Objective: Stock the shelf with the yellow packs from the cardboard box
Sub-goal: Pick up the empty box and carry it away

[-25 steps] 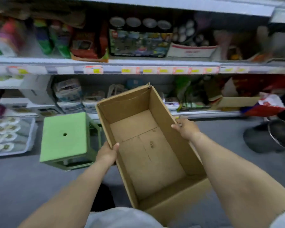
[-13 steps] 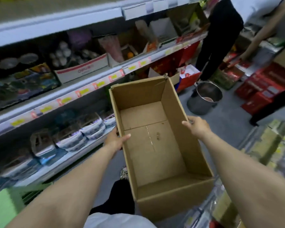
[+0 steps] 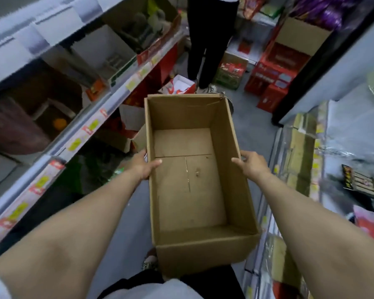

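Cardboard box (image 3: pixel 190 190) between 2 hands, empty, no yellow packs showing. Left hand (image 3: pixel 143 167) clamps one wall, right hand (image 3: pixel 252 165) the other. Hold it level. Shelf (image 3: pixel 108 108) left of the left hand; mind the legs (image 3: pixel 205 50) beyond.

Plain brown cardboard box (image 3: pixel 192 190) held over the grey floor (image 3: pixel 253 130) beside a white shelf edge (image 3: pixel 116 96) with red-and-yellow paper price tags (image 3: pixel 90 128) — red stacked cartons (image 3: pixel 276 67) and a person's black trousers (image 3: pixel 207 35) beyond.
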The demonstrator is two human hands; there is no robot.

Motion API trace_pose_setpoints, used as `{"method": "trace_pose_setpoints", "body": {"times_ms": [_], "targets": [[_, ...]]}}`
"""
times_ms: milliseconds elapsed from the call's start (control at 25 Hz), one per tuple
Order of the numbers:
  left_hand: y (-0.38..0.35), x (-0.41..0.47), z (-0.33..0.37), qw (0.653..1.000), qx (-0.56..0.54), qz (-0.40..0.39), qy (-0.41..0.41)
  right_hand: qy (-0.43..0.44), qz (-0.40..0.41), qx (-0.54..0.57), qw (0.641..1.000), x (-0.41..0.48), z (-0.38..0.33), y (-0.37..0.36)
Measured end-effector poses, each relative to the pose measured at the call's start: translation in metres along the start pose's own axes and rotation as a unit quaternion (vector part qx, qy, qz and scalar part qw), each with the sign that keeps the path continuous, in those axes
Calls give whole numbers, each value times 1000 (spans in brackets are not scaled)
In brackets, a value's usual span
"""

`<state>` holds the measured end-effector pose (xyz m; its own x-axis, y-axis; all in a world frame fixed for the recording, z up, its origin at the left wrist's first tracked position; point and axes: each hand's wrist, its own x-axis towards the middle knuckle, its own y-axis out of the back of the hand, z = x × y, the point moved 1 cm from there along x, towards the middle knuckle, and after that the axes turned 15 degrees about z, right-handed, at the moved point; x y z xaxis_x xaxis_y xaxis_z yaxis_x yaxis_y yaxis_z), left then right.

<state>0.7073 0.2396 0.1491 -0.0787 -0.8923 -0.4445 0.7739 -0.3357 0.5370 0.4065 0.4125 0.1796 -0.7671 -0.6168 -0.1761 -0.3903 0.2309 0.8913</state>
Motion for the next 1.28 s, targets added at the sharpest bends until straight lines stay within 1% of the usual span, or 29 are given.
{"method": "trace_pose_setpoints", "body": {"times_ms": [120,240,520,680,760,880,1000,1080,1200,1280], "targets": [[-38,45,47,999,24,-29,-16,-40,6,33,999,52,19,4],[-85,83,99,999,-1,-48,-6,-51,0,49,998,124,33,11],[-189,192,225,999,18,-50,6,-82,-13,50,995,308,50,45],[-228,266,276,997,36,-64,-21,-114,-12,64,991,386,47,52],[-249,308,307,995,57,-74,-39,-131,-8,69,989,427,45,48],[-283,370,353,984,119,-90,-98,-162,14,74,984,488,41,35],[-315,435,385,974,154,-119,-114,-207,24,73,975,541,34,11],[-333,475,405,967,180,-124,-128,-240,20,67,968,574,26,-2],[-362,525,431,951,231,-130,-158,-259,8,51,965,617,21,-23],[-379,552,438,945,250,-129,-167,-266,4,59,962,639,22,-36]]}}
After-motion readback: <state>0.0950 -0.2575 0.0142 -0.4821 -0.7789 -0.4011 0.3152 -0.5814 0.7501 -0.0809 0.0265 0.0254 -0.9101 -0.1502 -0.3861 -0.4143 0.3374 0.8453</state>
